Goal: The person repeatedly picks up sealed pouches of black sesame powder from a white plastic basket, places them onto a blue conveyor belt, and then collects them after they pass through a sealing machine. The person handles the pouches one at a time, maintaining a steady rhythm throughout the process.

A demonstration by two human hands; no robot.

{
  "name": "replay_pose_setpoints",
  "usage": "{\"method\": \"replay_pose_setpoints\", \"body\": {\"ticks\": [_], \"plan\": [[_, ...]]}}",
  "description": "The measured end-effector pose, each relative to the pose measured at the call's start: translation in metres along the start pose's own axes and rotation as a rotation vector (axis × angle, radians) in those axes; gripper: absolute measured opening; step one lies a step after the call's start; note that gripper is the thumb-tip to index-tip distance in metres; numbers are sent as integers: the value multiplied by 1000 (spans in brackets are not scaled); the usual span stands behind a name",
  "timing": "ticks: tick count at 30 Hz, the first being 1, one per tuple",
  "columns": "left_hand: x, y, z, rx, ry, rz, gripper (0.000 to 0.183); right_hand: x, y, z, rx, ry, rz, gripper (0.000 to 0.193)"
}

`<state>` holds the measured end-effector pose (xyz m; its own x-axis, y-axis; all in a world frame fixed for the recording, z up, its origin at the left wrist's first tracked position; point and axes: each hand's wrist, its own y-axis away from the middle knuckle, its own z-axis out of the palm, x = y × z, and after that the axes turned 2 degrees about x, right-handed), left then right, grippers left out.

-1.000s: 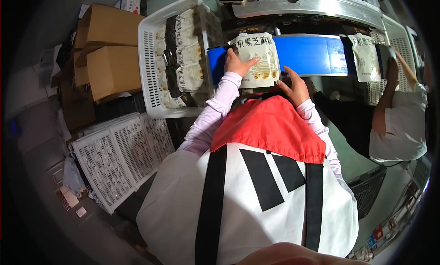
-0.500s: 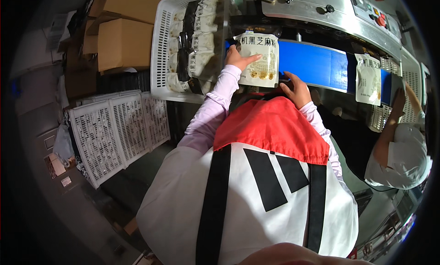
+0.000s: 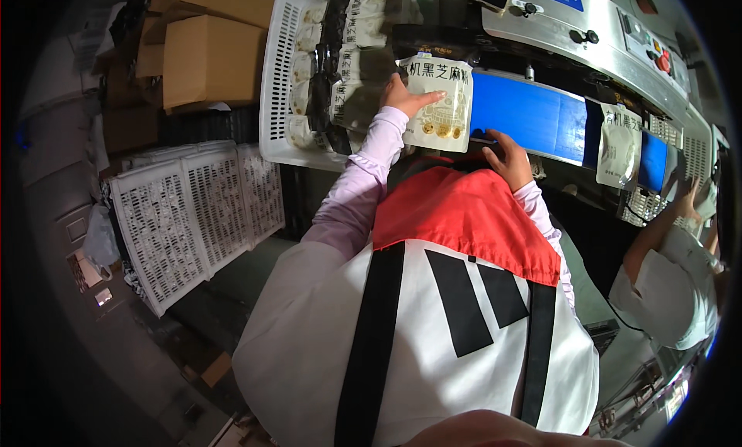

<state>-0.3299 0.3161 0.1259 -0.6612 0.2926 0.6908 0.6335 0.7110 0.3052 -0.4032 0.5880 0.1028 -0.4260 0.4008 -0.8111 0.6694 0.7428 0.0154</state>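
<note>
Holding hand: Your left hand (image 3: 403,98) sits half open at the left end of the blue conveyor belt (image 3: 529,115), thumb across the face of a cream stand-up pouch (image 3: 444,116), fingertips hidden at its left edge.
Free hand: Your right hand (image 3: 512,159), loosely curled with nothing visible in it, is at the belt's near edge, just right of that pouch; whether it touches the belt cannot be told.
White perforated crate: Beside the belt's left end, the crate (image 3: 275,76) holds rows of similar filled pouches (image 3: 357,26).
Far pouch: A second cream pouch (image 3: 618,146) sits toward the belt's right end, near a co-worker's hand (image 3: 686,202).
Belt movement: Over the past second both pouches have shifted left against the silver machine (image 3: 556,18) behind the belt; blue that showed left of your pouch is covered, and blue now shows right of the second.
Work at hand: Your pouch appears to have reached the crate's side, within easy reach of it, apparently steadied by your left hand alone.
</note>
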Motion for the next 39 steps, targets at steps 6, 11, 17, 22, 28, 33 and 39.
{"method": "replay_pose_setpoints", "body": {"ticks": [6,11,17,22,28,33,39], "plan": [[-9,0,-19,31,126,-18,93,-19,-5,5,-72,-70,63,37],[-27,18,-3,298,589,-17,74,-28,-11,9,-167,-46,98,36],[-99,29,15,681,1274,-127,52,-39,-23,20,-212,67,-44,36],[-221,24,-13,731,775,-256,50,-47,-28,22,-280,122,-58,36],[-185,35,-67,9,-485,-400,75,-50,-29,24,-295,186,-40,36],[-153,34,-74,-35,-650,-54,125,-59,-27,22,-312,289,-27,36],[-160,28,-42,-237,-792,74,136,-72,-23,18,-300,358,-42,35]]}}
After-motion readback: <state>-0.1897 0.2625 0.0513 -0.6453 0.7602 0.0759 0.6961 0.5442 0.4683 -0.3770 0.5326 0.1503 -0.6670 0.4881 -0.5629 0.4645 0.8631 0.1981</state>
